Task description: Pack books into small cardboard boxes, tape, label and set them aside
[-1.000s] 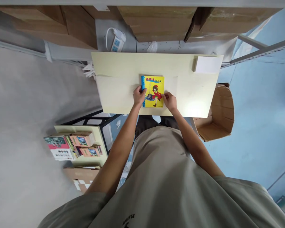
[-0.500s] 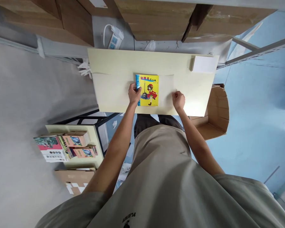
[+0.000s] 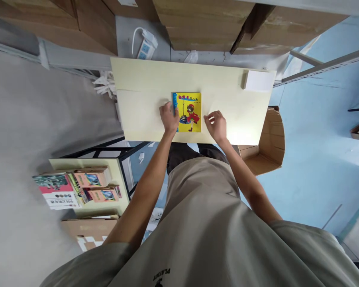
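A thin yellow picture book (image 3: 189,113) with a blue spine strip and a girl in red on its cover lies flat on the pale table board (image 3: 155,75). My left hand (image 3: 169,118) is at its left edge, thumb on the spine side of the cover, fingers curled beside it. Just right of the book, my right hand (image 3: 216,125) hovers low with thumb and forefinger pinched; anything between them is too fine to make out. A faint pale sheet (image 3: 131,109) shows on the board left of the book.
A white stack (image 3: 259,81) sits at the board's far right corner. Behind stand cardboard boxes (image 3: 203,28) and a power strip (image 3: 146,48). More books (image 3: 92,179) lie on a lower stand at left. An open carton (image 3: 267,143) is at right.
My right hand has moved left towards the book. The pale sheet edge it pinched no longer shows right of the book. My left thumb has slid back towards the spine.
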### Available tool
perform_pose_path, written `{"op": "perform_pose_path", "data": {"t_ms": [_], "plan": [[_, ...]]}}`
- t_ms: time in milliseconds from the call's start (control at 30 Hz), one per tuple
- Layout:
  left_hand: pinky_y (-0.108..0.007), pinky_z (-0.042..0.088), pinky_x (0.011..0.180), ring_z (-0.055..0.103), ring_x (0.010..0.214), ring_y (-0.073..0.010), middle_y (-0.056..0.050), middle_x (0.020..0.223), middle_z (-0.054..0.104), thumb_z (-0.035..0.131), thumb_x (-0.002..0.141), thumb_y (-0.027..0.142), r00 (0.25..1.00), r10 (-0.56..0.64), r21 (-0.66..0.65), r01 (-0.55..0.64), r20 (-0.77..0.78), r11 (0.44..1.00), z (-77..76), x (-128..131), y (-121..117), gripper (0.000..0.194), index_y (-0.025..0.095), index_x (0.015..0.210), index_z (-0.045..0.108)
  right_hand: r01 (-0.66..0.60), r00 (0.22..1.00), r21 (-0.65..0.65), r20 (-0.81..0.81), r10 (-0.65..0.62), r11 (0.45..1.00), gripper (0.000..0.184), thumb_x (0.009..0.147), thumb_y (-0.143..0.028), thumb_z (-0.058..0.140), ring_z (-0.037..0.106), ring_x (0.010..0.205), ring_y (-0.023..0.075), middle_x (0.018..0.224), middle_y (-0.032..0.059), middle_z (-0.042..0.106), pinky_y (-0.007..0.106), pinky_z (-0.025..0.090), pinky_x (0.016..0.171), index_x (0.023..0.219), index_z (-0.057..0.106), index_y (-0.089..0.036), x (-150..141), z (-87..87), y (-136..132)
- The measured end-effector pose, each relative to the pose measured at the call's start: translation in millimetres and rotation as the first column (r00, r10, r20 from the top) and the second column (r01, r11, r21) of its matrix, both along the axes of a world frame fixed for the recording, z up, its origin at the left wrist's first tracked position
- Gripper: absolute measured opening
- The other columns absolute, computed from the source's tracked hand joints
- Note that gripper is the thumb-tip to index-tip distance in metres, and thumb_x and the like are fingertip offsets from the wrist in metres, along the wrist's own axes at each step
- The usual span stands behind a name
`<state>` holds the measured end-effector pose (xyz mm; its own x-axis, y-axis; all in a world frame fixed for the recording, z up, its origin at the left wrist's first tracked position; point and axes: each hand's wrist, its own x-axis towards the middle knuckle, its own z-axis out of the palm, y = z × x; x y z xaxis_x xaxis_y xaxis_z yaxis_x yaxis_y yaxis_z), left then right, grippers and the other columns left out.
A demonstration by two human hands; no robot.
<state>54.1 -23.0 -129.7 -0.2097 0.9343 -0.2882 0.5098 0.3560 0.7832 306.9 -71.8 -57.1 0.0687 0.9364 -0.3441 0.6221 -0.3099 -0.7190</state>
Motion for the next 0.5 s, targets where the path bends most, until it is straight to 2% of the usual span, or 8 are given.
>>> {"op": "perform_pose_path", "data": {"t_ms": [100,167,233,300,367,433,500], "plan": [[-0.050,0.055,0.127,0.077,0.127,-0.0340,-0.015,0.116,0.083,0.067,0.114,0.059,0.998,-0.043,-0.043,0.041,-0.049,0.998,18.9,6,-7,0.037,0.025,0.107,0.081,-0.062,0.998,-0.030,0.013,0.062,0.998,0.026,0.122,-0.042,0.062,0.081,0.093,0.0210,0.134,0.0126,0.073,0.041,0.066,0.092,0.107,0.070,-0.022,-48,-3.9,9],[-0.051,0.056,0.125,0.079,0.121,-0.0346,-0.014,0.103,0.084,0.061,0.117,0.063,0.992,-0.121,-0.085,0.118,-0.025,0.989,29.0,11,-9,0.050,0.025,0.089,0.078,-0.067,0.997,-0.071,0.043,0.070,0.995,0.023,0.122,-0.038,0.063,0.081,0.096,0.0225,0.137,0.0134,0.073,0.041,0.066,0.093,0.107,0.070,-0.022,-76,-15.9,15],[-0.051,0.060,0.118,0.080,0.113,-0.0352,-0.013,0.092,0.083,0.062,0.117,0.064,0.987,-0.163,-0.138,0.162,0.005,0.977,32.8,16,-9,0.056,0.025,0.078,0.073,-0.057,0.995,-0.113,0.075,0.066,0.992,0.022,0.121,-0.036,0.062,0.081,0.101,0.0265,0.141,0.0158,0.073,0.044,0.067,0.093,0.108,0.072,-0.022,-97,-30.9,19],[-0.049,0.063,0.108,0.080,0.105,-0.0347,-0.011,0.086,0.082,0.069,0.113,0.058,0.986,-0.163,-0.205,0.165,0.025,0.965,29.5,18,-7,0.051,0.025,0.075,0.072,-0.041,0.993,-0.160,0.105,0.059,0.986,0.021,0.120,-0.034,0.060,0.081,0.107,0.0307,0.147,0.0178,0.073,0.047,0.068,0.094,0.109,0.074,-0.023,-110,-43.7,20],[-0.048,0.064,0.104,0.081,0.104,-0.0342,-0.010,0.088,0.083,0.076,0.108,0.045,0.992,-0.123,-0.249,0.125,0.026,0.960,21.3,19,-5,0.035,0.025,0.078,0.074,-0.041,0.990,-0.197,0.122,0.066,0.980,0.019,0.118,-0.034,0.061,0.081,0.114,0.0329,0.154,0.0171,0.071,0.051,0.069,0.098,0.109,0.075,-0.024,-116,-50.7,19],[-0.051,0.063,0.112,0.080,0.111,-0.0349,-0.010,0.095,0.083,0.078,0.103,0.032,0.997,-0.077,-0.238,0.076,0.003,0.968,12.2,18,-5,0.020,0.025,0.084,0.077,-0.068,0.990,-0.201,0.108,0.091,0.977,0.016,0.116,-0.036,0.066,0.081,0.118,0.0328,0.153,0.0152,0.072,0.051,0.069,0.101,0.111,0.077,-0.025,-112,-51.3,18],[-0.059,0.057,0.125,0.076,0.122,-0.0365,-0.013,0.105,0.081,0.080,0.099,0.025,0.999,-0.043,-0.173,0.038,-0.026,0.984,5.4,16,-7,0.013,0.025,0.087,0.077,-0.079,0.992,-0.161,0.081,0.093,0.984,0.013,0.114,-0.036,0.070,0.082,0.119,0.0318,0.148,0.0145,0.074,0.050,0.069,0.104,0.115,0.078,-0.025,-100,-48.3,16]]}}
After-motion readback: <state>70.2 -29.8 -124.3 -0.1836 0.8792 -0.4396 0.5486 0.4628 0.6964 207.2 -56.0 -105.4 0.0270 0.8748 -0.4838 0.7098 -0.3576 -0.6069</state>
